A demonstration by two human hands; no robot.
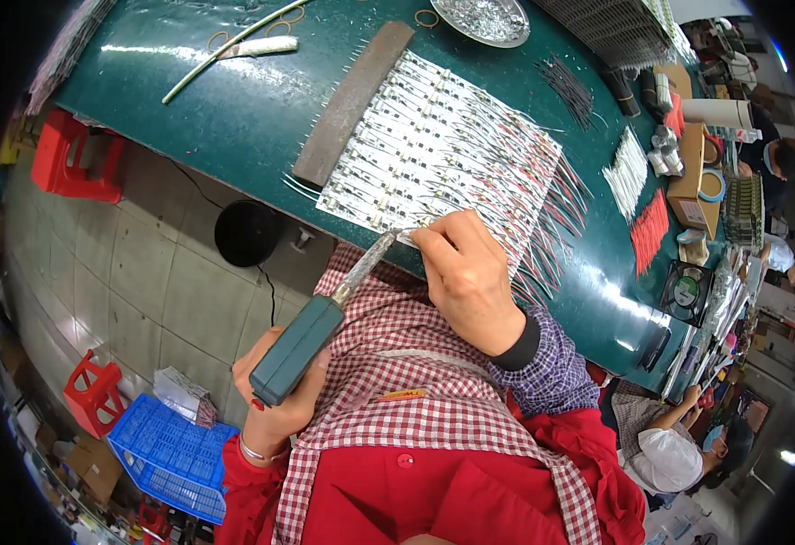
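Red shirt [395, 500] faces table [148, 77] (floor [168, 241] tiled), left fingers [305, 392] gripping tool [297, 350], right fingers [433, 243] pinched.

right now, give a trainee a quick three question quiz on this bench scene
1. Which hand holds the green-bodied tool?
2. True or false: the black bin stands on the table.
3. Which lies along the left edge of the white panel? a) blue crate b) brown bar c) red stool

Key: 1. The left hand. 2. False; the black bin stands on the floor. 3. b.

Glare streaks green table [234, 109]; rim dark, bent
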